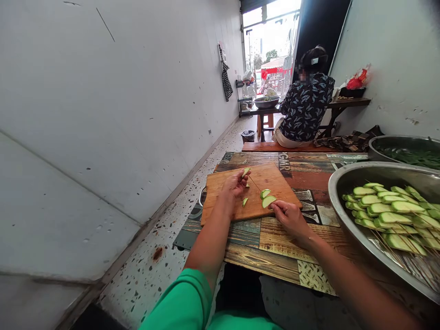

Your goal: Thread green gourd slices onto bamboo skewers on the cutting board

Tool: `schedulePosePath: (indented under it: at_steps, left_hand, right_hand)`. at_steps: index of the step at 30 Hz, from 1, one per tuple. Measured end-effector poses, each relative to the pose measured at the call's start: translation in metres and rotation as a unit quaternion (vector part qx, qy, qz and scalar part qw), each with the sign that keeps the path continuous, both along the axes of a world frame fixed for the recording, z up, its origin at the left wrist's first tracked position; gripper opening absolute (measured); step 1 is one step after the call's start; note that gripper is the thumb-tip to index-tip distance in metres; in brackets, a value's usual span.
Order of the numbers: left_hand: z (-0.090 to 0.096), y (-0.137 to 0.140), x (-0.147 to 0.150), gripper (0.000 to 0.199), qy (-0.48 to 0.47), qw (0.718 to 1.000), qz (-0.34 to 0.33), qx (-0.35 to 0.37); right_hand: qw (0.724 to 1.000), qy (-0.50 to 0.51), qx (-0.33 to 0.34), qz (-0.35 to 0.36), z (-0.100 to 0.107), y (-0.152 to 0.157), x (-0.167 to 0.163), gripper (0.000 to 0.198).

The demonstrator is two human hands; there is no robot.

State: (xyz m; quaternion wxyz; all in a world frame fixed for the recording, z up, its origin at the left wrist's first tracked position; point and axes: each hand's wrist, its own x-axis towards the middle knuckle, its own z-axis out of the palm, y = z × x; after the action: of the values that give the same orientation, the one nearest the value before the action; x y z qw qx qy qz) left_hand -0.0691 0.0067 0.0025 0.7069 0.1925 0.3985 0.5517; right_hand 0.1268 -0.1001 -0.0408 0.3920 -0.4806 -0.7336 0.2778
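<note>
Over a wooden cutting board (220,185), my left hand (234,185) is closed in a pinch on a pale green-edged zucchini slice (245,172). A thin skewer (255,183) runs from beside that hand toward two slices near my right hand; whether the left fingers also grip it I cannot tell. My right hand (288,217) pinches the nearer half-round zucchini slice (268,201) by its edge. Just behind it, another slice (264,194) sits at the skewer's end. A small loose zucchini piece (244,202) lies on the board between my hands.
At the right, a large metal bowl (334,192) holds many skewered zucchini slices (388,206). Behind it stands another metal bowl (374,141) with greens in water. A person (305,105) sits on a bench (261,146) beyond the patterned table (275,233). A white wall runs along the left.
</note>
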Motion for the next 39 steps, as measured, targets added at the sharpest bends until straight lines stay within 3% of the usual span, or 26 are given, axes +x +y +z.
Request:
schedulePosePath:
  at_steps: [12,29,36,39]
  left_hand:
    - [0.0009,-0.0030,0.0028,0.012,0.016,1.000,0.013,0.013]
    - [0.0058,-0.0068,0.0069,0.010,0.004,0.999,-0.042,0.003]
    - [0.0025,-0.0058,0.0096,0.011,-0.011,0.998,-0.053,0.017]
    - [0.0008,-0.0053,0.0097,0.008,-0.017,0.998,-0.058,0.021]
  right_hand:
    - [1.000,0.000,-0.004,0.002,-0.0011,-0.0004,-0.0004,0.042]
    - [1.000,0.018,-0.019,-0.008,0.0015,-0.0022,-0.0012,0.043]
    - [0.997,0.063,-0.048,-0.009,0.0031,-0.0052,-0.0051,0.044]
    - [0.984,0.140,-0.112,0.013,0.0023,-0.0047,-0.0055,0.046]
